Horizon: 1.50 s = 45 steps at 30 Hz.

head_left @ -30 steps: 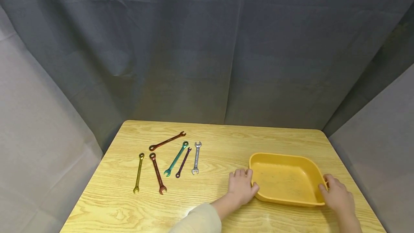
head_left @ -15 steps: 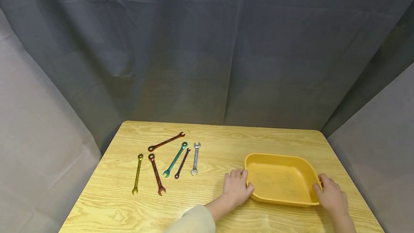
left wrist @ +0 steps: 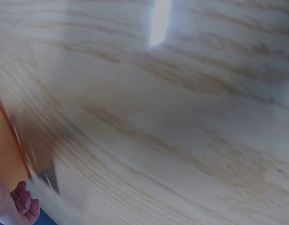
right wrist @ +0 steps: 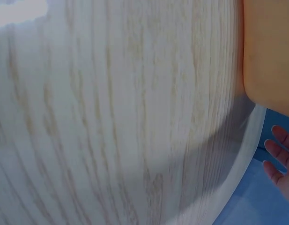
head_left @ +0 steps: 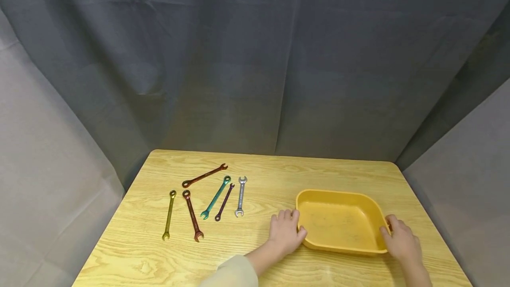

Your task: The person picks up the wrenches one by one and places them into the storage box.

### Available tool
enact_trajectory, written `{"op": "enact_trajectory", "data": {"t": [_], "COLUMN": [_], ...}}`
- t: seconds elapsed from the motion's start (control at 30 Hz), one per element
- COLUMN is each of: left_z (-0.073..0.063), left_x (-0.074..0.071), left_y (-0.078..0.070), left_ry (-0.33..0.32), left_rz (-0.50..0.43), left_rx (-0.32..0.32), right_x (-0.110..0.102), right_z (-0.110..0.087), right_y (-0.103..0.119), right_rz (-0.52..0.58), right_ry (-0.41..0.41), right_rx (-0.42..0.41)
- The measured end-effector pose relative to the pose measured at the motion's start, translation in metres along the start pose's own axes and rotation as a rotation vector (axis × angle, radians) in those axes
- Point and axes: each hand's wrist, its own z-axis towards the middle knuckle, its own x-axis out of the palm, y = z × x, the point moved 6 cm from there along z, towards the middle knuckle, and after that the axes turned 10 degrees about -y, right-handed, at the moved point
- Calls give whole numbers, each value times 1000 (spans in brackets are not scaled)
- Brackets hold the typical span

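Note:
A yellow plastic tray (head_left: 338, 225) with rounded corners sits on the right half of the table, nothing in it. My left hand (head_left: 284, 233) grips its left end, thumb at the near corner and fingers along the outer wall. At the opposite end my right hand (head_left: 403, 242) holds the rim, its thumb over the edge and its fingers outside. Only the fingertips of the left hand (left wrist: 25, 204) show in the left wrist view, beside the tray wall (left wrist: 6, 150). In the right wrist view the right hand's fingers (right wrist: 279, 152) appear below the tray (right wrist: 270, 56).
Several wrenches lie apart on the left half: a yellow-green wrench (head_left: 169, 216), a dark red wrench (head_left: 193, 216), a red wrench (head_left: 205, 175), a teal wrench (head_left: 215, 198), a purple wrench (head_left: 225, 203) and a silver wrench (head_left: 241, 196). Grey curtains (head_left: 223, 79) surround the wooden table (head_left: 131, 251).
Both hands and the yellow tray have shifted left across the table together. The wrenches stay where they were, apart from a slight shift of the whole view.

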Motion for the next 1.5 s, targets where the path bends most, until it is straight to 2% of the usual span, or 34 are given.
{"op": "enact_trajectory", "data": {"t": [0.3,0.57,1.07,1.5], "left_z": [-2,-3,-6,-10], "left_x": [-1,-3,-4,-8], "left_y": [12,19,30,41], "left_ry": [-18,-30,-53,-90], "left_rz": [-1,-4,-1,-7], "left_rx": [1,-10,-12,-25], "right_x": [3,4,12,14], "right_z": [-1,-2,0,-2], "right_y": [13,22,27,41], "right_rz": [-8,4,1,5], "right_ry": [-1,-48,-67,-105], "right_rx": [-8,-14,-9,-22]}}
